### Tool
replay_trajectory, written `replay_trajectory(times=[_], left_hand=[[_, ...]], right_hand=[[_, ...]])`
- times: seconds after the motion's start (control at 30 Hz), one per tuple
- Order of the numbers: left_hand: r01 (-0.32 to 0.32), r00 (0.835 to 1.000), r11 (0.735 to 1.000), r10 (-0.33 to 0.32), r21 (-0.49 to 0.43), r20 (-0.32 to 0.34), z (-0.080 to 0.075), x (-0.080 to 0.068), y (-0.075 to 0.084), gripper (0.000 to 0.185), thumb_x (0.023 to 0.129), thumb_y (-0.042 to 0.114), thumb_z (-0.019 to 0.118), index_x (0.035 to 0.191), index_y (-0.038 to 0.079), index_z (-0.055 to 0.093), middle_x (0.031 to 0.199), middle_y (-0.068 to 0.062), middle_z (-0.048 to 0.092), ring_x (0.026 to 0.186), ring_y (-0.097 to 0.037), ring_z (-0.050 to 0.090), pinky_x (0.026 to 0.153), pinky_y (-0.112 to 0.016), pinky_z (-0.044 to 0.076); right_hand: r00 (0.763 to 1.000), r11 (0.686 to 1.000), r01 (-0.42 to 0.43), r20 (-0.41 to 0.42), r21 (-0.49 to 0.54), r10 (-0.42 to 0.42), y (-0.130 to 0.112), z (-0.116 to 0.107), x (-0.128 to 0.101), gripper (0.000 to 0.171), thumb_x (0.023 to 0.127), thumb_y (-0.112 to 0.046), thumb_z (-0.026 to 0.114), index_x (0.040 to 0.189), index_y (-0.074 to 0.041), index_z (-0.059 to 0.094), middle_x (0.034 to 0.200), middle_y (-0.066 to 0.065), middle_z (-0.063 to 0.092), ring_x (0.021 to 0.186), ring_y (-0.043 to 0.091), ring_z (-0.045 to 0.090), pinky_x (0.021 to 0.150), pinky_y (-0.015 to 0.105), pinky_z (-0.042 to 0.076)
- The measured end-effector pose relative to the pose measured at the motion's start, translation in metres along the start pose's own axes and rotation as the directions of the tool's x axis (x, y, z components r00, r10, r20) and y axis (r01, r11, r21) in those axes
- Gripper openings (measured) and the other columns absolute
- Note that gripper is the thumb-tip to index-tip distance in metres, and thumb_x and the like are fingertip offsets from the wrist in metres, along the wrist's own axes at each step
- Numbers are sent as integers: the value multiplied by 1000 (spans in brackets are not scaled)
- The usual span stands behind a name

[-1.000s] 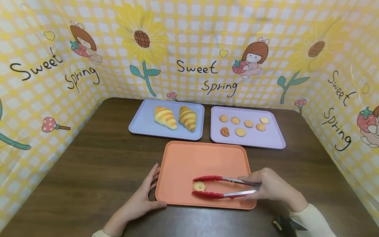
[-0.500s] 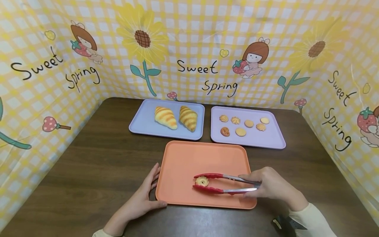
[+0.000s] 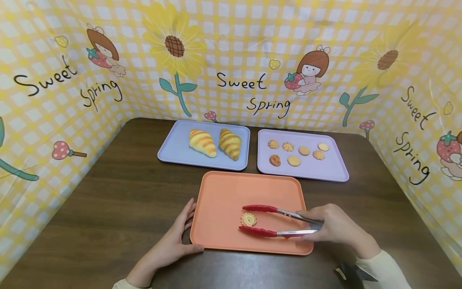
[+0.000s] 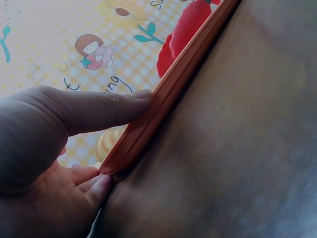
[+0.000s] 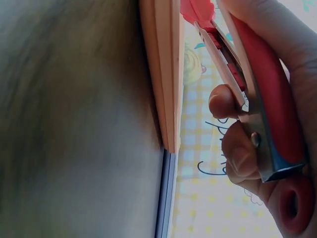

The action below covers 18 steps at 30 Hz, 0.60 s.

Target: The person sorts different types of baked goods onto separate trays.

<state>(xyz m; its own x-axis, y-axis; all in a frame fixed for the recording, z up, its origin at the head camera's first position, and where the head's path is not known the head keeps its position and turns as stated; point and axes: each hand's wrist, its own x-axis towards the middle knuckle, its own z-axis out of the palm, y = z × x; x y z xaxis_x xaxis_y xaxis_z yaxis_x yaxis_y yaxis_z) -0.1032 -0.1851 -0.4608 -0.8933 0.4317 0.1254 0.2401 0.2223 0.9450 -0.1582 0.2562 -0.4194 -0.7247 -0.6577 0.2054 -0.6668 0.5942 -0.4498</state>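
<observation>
An orange tray (image 3: 223,196) lies on the dark wooden table (image 3: 119,200) in front of me. One swirled cookie (image 3: 248,219) lies on it between the red tips of a pair of tongs (image 3: 268,232), which stand spread apart. My right hand (image 3: 325,228) grips the metal handles of the tongs (image 5: 267,89) at the tray's right front. My left hand (image 3: 178,237) rests against the tray's left front corner, fingers straight along the side. Its thumb (image 4: 104,106) lies on the tray rim (image 4: 168,94).
A pale blue tray (image 3: 173,150) with two croissants (image 3: 202,142) sits at the back left. A lilac tray (image 3: 325,168) with several small cookies is at the back right. Yellow checked backdrop walls (image 3: 238,48) close off three sides of the table.
The tongs first narrowed around the cookie, then spread again. The cookie and the tongs have shifted slightly right and away from me. The left hand has not moved.
</observation>
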Motion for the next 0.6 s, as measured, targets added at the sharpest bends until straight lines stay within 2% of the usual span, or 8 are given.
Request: replay_trajectory(times=[0.3,0.6], left_hand=[[2,1000,1000,-2,1,-2,0,1,0,117,81,12,84,158,0,-4,159,-31,9,143,-49,15,105,-8,26],[9,1000,1000,-9,-9,-8,1,1,0,118,80,11,85,158,-2,-3,158,-31,11,143,-48,16,105,-8,27]], right_hand=[[1000,1000,-23,5,16,23,-4,-3,-8,54,71,-44,89,107,-5,79,76,-13,69,58,-4,46,50,17,40],[993,996,80,-80,-47,-84,-3,-1,-8,50,70,-42,90,101,-5,80,69,-20,59,55,-7,40,49,8,33]])
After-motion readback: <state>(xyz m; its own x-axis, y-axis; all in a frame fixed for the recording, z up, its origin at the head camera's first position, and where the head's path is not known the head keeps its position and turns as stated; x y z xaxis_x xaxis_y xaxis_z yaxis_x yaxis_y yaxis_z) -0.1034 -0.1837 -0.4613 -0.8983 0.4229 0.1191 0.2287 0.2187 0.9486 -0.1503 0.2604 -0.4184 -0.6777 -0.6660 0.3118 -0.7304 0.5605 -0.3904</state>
